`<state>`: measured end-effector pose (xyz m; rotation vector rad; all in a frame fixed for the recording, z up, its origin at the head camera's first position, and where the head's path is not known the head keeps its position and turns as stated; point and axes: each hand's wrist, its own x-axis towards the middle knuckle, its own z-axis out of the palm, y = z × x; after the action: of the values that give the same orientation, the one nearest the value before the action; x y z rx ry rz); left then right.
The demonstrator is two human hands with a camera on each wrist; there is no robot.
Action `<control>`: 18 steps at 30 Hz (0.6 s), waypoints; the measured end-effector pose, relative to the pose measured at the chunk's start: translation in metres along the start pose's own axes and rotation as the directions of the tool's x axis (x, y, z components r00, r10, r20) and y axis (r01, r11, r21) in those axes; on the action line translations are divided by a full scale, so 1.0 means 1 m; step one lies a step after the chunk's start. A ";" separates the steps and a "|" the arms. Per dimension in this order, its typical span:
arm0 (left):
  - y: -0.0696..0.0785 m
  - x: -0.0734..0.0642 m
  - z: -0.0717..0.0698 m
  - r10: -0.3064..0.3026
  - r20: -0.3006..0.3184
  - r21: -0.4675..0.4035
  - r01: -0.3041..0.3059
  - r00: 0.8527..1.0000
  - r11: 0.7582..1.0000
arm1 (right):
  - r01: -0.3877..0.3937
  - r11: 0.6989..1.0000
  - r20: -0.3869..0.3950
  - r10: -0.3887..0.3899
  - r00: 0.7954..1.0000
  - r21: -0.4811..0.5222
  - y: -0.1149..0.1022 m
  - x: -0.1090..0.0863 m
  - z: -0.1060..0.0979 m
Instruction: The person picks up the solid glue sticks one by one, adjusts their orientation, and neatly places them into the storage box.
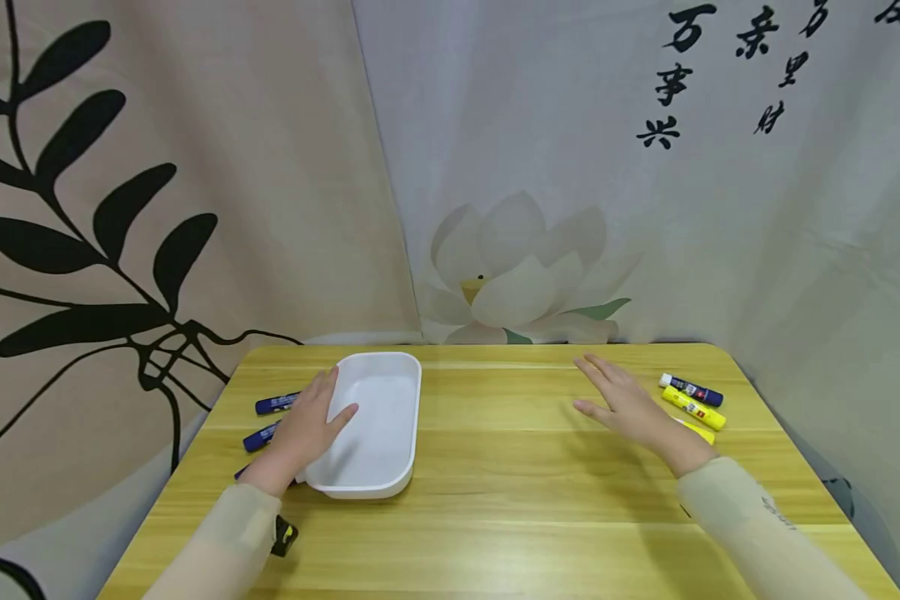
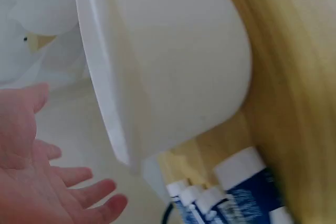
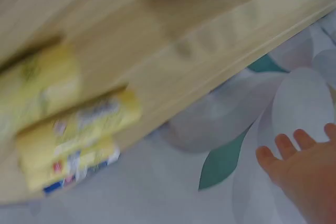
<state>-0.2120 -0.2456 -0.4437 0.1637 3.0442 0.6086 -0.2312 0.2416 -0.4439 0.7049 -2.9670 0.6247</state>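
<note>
A white rectangular tray [image 1: 378, 417] stands left of the table's middle. My left hand [image 1: 303, 429] hovers at its left rim, fingers straight and thumb spread over the inside; the left wrist view shows a gap between palm and tray wall [image 2: 178, 72]. Blue glue sticks [image 1: 276, 403] with white caps lie left of the tray, partly hidden by that hand and arm. Over the right half of the table, my right hand [image 1: 630, 404] is held with spread fingers and holds nothing. Beyond its wrist lie yellow glue sticks [image 1: 693, 408] and a blue one [image 1: 693, 390] with a white cap.
The wooden table [image 1: 495, 467] has its far edge against a curtain [image 1: 330, 167] printed with leaves, a lotus and writing. A black and yellow object [image 1: 283, 536] shows beside the left wrist.
</note>
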 end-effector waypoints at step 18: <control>-0.032 -0.024 0.004 -0.305 0.186 -0.400 0.355 0.934 0.845 | -0.222 0.740 0.151 0.163 0.975 0.634 -0.090 0.043 0.073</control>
<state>-0.1906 -0.2760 -0.4590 -0.3232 2.6454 1.1590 -0.2262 0.1216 -0.4717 0.4307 -2.8846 1.7376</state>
